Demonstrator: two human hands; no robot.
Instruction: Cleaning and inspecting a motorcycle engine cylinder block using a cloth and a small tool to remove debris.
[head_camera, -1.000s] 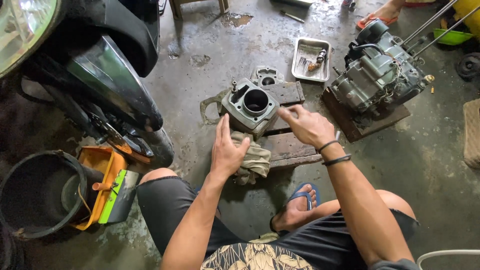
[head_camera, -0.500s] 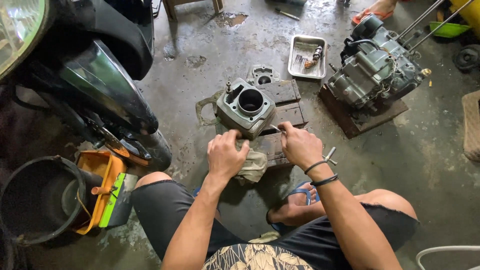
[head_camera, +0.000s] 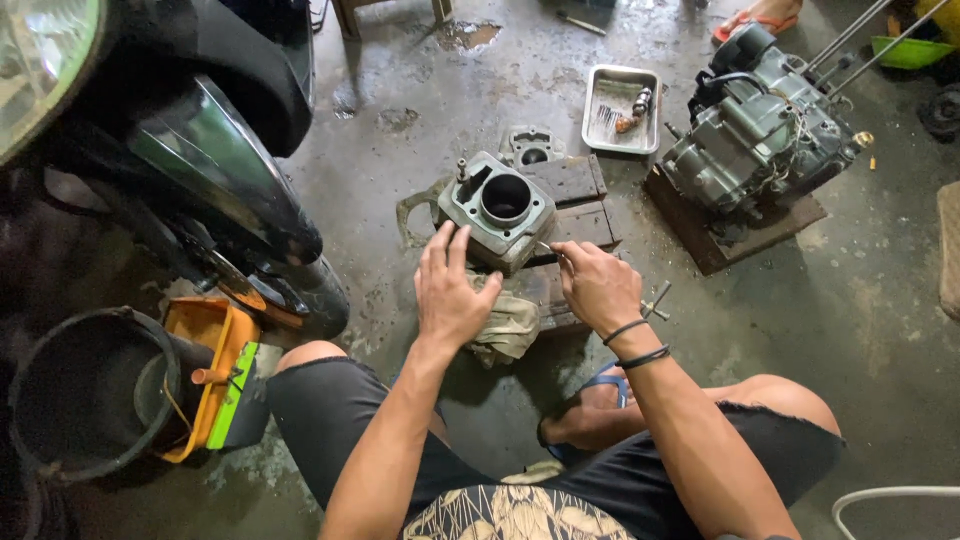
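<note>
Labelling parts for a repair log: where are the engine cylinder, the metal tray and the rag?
engine cylinder (head_camera: 497, 210), head view, top face beside bore
metal tray (head_camera: 604, 100), head view, bare floor
rag (head_camera: 510, 325), head view, folded middle

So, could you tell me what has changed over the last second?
The right hand drew back off the cylinder block to its near right edge; the left hand reached forward to touch its near side. Block, rag and tray stayed put.

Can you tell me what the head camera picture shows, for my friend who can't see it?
A person sitting on a wet concrete floor rests the left hand on a grey engine cylinder block, the right hand beside it. A rag lies underneath, with a motorbike engine and metal tray beyond.
</note>
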